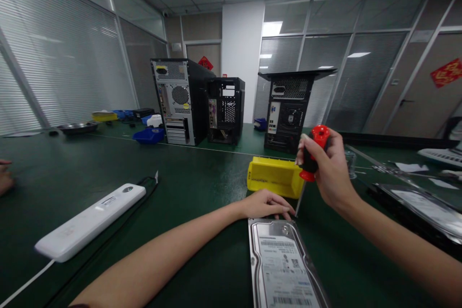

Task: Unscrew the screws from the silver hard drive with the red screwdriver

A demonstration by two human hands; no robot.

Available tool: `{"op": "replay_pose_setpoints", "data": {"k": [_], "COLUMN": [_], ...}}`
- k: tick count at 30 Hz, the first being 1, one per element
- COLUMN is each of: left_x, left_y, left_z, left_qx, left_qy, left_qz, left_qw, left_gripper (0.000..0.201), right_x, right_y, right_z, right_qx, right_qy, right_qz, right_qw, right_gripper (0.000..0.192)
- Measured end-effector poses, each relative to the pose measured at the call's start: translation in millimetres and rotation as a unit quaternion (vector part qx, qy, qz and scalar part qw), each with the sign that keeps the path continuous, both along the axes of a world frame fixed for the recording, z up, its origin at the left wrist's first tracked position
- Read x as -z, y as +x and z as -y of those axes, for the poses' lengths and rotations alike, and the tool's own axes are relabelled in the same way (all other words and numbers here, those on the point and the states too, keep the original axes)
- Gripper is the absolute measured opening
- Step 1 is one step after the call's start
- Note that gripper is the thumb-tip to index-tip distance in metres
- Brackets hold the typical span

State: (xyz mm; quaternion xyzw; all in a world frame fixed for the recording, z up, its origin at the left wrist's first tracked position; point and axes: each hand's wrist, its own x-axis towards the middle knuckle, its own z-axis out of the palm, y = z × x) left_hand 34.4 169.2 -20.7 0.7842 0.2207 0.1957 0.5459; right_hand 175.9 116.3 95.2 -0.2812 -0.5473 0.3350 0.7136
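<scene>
A silver hard drive [283, 269] with a white printed label lies face up at the front edge of the view. My left hand [269, 203] is at its far end, fingers bent together and pointing right; whatever is beneath the fingertips is hidden. In my right hand [334, 173] is a screwdriver [313, 154] with a red and black handle. Its thin shaft slants down so that the tip meets my left fingertips, near the drive's far right corner. Just behind both hands a yellow plastic bin [275, 178] lies with its opening towards me.
Three computer cases, a large one [180, 101], a smaller one [225, 110] and one on the right [288, 110], stand at the back. A white power strip [92, 221] lies left, a second drive [426, 209] right. A blue bin [147, 135] and another person's hand [5, 178] are further left.
</scene>
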Motion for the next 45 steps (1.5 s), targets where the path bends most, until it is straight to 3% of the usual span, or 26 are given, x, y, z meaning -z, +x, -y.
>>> {"op": "replay_pose_setpoints", "data": {"k": [6,11,18,22,25,32,41,45], "left_x": [-1.6,-0.7,-7.9,-13.6,-15.4,-17.2,-13.8,-10.8], "left_y": [-1,-1,-1,-3,-5,-8,-5,-4], "left_z": [2,1,7,11,11,11,9,8], "left_qx": [-0.003,0.002,0.006,0.017,0.035,0.043,0.045,0.044], "left_qy": [-0.004,-0.009,-0.024,-0.038,-0.048,-0.049,-0.055,-0.054], "left_qz": [0.001,0.010,0.025,0.038,0.045,0.024,0.023,0.030], "left_qw": [1.000,1.000,0.999,0.998,0.997,0.998,0.997,0.997], "left_gripper": [0.027,0.027,0.027,0.029,0.033,0.038,0.033,0.030], "right_x": [0.0,-4.0,-13.0,-12.9,-13.0,-14.7,-15.3,-15.5], "right_y": [5,6,6,5,5,10,7,13], "right_z": [-1,0,9,7,5,6,8,10], "right_qx": [-0.030,-0.027,-0.120,-0.095,-0.080,-0.156,-0.133,-0.170], "right_qy": [-0.025,-0.021,-0.019,-0.006,-0.008,-0.063,-0.044,-0.071], "right_qz": [0.020,0.014,-0.007,0.011,0.025,-0.015,0.002,0.001], "right_qw": [0.999,0.999,0.993,0.995,0.996,0.986,0.990,0.983], "right_gripper": [0.023,0.029,0.024,0.017,0.020,0.032,0.026,0.029]}}
